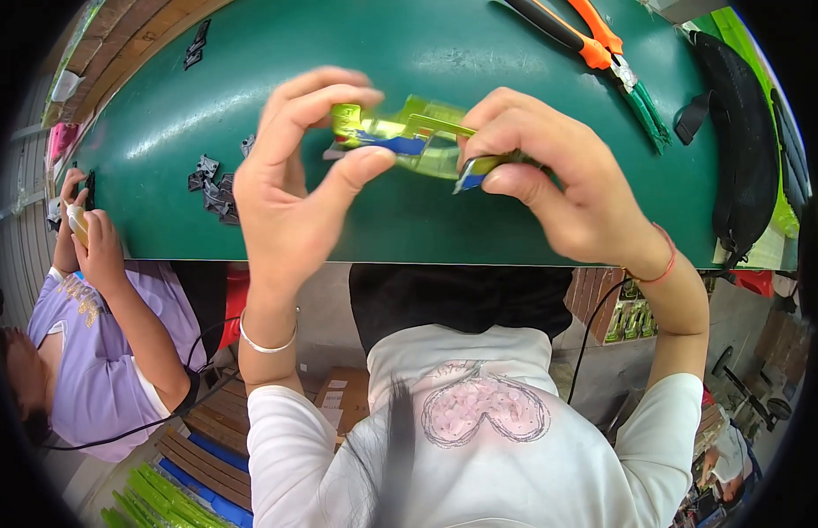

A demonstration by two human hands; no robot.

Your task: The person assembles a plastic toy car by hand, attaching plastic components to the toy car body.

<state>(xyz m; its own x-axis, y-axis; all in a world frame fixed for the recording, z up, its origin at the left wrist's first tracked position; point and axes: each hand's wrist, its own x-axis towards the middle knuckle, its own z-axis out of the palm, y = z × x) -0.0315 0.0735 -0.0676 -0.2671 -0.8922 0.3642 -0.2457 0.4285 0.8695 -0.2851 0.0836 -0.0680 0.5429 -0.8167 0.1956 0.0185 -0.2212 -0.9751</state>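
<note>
- Surface [466, 233]: glossy green; black parts [219, 197] left, orange-handled pliers [596, 53] and black pouch [742, 150] right.
- Room: co-worker [118, 352] in purple at your left.
- Green-and-blue part [407, 144]: held up above the surface, slightly blurred.
- Your left hand [290, 189]: half-curled, thumb and fingers on its left end.
- Your right hand [567, 172]: pinched on its right end.

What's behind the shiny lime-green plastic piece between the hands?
Dark-green tabletop shows around the shiny lime-green plastic piece; whatever the piece, left hand and right hand cover cannot be seen.
</note>
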